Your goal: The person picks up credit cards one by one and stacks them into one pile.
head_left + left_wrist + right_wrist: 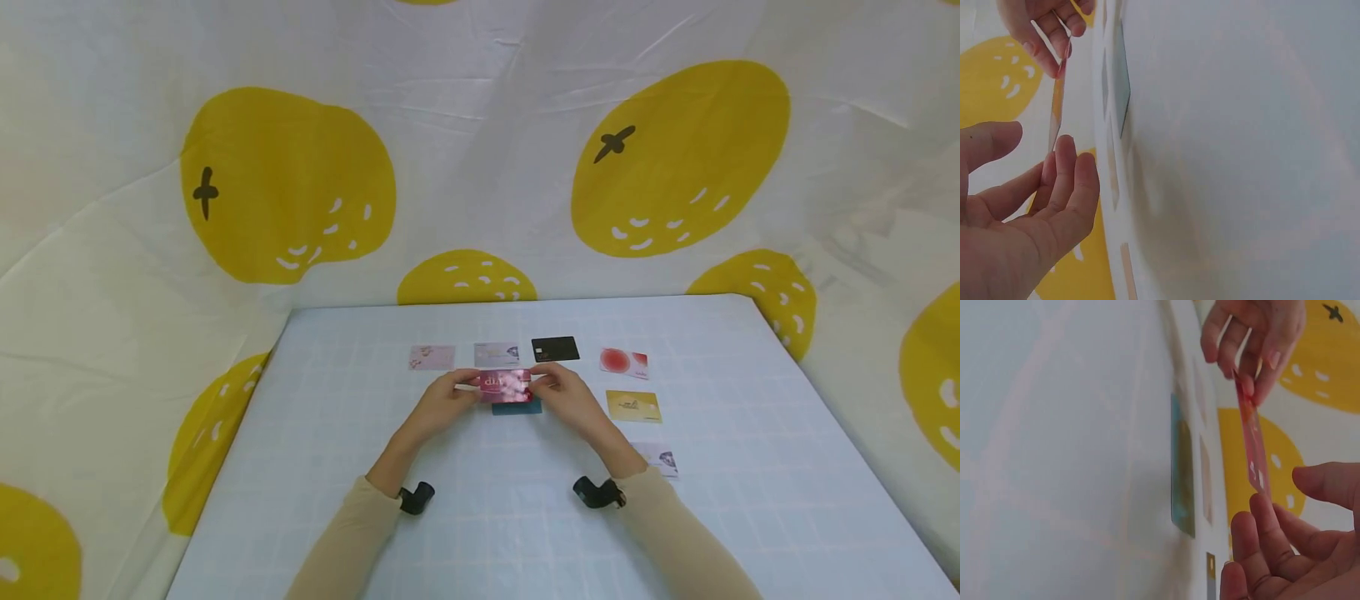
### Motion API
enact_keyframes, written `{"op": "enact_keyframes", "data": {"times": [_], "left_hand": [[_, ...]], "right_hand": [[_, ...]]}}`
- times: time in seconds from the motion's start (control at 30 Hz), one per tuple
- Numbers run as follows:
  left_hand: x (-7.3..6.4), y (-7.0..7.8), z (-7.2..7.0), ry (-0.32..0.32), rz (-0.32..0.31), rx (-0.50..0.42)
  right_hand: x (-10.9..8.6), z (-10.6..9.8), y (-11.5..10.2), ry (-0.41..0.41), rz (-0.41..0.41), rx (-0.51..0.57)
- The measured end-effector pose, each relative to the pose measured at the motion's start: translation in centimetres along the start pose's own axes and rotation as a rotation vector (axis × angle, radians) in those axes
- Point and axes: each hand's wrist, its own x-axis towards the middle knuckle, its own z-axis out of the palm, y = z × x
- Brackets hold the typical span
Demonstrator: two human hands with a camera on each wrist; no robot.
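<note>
A glossy pinkish-red card (504, 386) with VIP lettering, upside down from here, is held up above the table between both hands. My left hand (441, 404) holds its left end at the fingertips, and my right hand (568, 400) holds its right end. Both wrist views show the card (1252, 440) nearly edge-on, raised off the surface. Just below it in the head view lies a teal card (517, 408), partly hidden by the red one.
Along the back lie a pale pink card (432, 357), a pale grey-lilac card (497, 354), a black card (555, 348) and a white card with a red circle (624, 362). A gold card (634, 406) and another pale card (658, 458), partly behind the right forearm, lie on the right.
</note>
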Motion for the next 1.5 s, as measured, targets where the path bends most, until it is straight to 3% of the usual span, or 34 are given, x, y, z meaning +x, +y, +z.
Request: {"op": "enact_keyframes", "data": {"times": [0.4, 0.67, 0.93, 1.5], "left_hand": [[1.3, 0.1, 2.2, -0.072, -0.018, 0.116], [1.7, 0.1, 2.2, -0.068, -0.032, 0.183], [2.0, 0.4, 2.2, -0.095, -0.104, 0.208], [2.6, -0.1, 2.0, -0.102, -0.096, 0.230]], "right_hand": [[0.1, -1.0, 2.3, -0.019, 0.095, -0.023], [0.5, -0.8, 2.7, -0.041, 0.100, -0.060], [0.7, -0.8, 2.4, -0.053, 0.079, -0.099], [0.8, -0.3, 2.5, -0.050, 0.099, -0.119]]}}
